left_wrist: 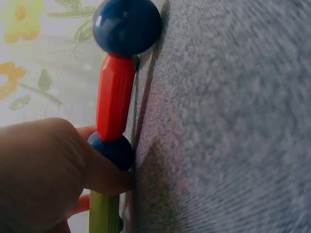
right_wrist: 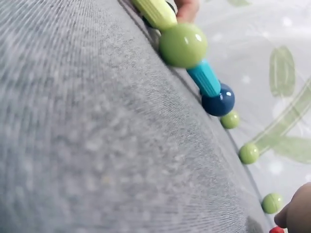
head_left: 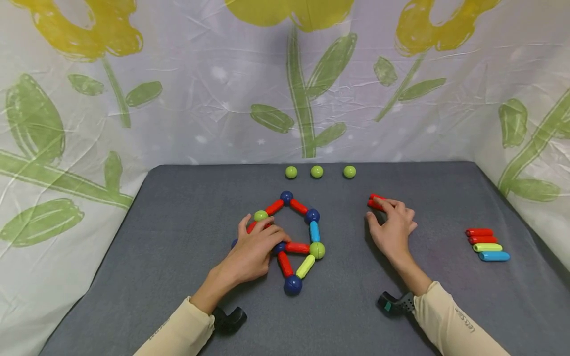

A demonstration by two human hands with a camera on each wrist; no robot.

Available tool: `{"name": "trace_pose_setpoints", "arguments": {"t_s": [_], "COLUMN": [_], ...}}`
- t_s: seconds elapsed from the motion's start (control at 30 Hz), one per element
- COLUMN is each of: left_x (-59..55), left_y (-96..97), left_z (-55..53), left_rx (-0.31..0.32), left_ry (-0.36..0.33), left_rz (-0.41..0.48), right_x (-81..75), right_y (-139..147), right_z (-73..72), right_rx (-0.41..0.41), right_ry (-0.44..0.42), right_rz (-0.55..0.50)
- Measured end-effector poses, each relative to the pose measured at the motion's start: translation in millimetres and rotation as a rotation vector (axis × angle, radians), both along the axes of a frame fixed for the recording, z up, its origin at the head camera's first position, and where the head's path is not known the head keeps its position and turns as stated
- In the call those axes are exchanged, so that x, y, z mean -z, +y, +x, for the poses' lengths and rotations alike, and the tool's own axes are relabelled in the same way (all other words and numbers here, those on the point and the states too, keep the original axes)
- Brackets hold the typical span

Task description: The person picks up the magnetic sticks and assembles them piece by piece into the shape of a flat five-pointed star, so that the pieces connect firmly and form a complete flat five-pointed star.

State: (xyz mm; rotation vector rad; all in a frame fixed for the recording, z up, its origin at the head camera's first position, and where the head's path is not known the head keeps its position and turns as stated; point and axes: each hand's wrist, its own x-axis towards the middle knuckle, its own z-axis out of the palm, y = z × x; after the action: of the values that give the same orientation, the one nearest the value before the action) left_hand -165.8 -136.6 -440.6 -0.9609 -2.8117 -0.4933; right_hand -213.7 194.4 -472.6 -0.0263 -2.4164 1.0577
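On the grey table lies a frame of magnetic balls and rods, with a lower blue ball (head_left: 293, 285), red rods (head_left: 286, 264), a green ball (head_left: 317, 250) and a light blue rod (head_left: 314, 231). My left hand (head_left: 251, 252) holds its left side and hides part of it. In the left wrist view its thumb lies against a blue ball (left_wrist: 114, 150) between a red rod (left_wrist: 115, 97) and a yellow-green rod (left_wrist: 104, 213). My right hand (head_left: 394, 230) reaches over two loose red rods (head_left: 377, 197), fingertips at them and thumb apart. The right wrist view barely shows that contact.
Three loose green balls (head_left: 316, 171) stand in a row along the far edge. At the right lie several rods, among them a yellow-green rod (head_left: 487, 247) and a light blue rod (head_left: 494, 256). A flower-printed cloth (head_left: 222, 99) hangs behind the table.
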Motion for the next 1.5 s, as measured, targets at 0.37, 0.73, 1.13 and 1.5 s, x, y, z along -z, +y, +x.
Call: {"name": "trace_pose_setpoints", "arguments": {"t_s": [0.37, 0.73, 1.13, 1.5], "left_x": [-4.1, -2.3, 1.5, 2.3], "left_y": [1.4, 8.4, 7.0, 6.9], "left_z": [-0.5, 1.6, 1.3, 1.0], "left_rx": [-0.065, -0.041, -0.094, -0.087], "left_ry": [-0.025, -0.144, -0.1, -0.104], "left_rz": [0.011, 0.041, 0.045, 0.058], "right_x": [2.3, 5.9, 2.3, -0.9], "right_y": [-0.6, -1.0, -12.7, -23.8], "right_z": [0.3, 1.7, 9.6, 19.8], "right_rx": [-0.013, -0.211, -0.777, -0.934], "right_ry": [-0.019, 0.012, -0.001, -0.073], "right_rz": [0.026, 0.148, 0.173, 0.119]}}
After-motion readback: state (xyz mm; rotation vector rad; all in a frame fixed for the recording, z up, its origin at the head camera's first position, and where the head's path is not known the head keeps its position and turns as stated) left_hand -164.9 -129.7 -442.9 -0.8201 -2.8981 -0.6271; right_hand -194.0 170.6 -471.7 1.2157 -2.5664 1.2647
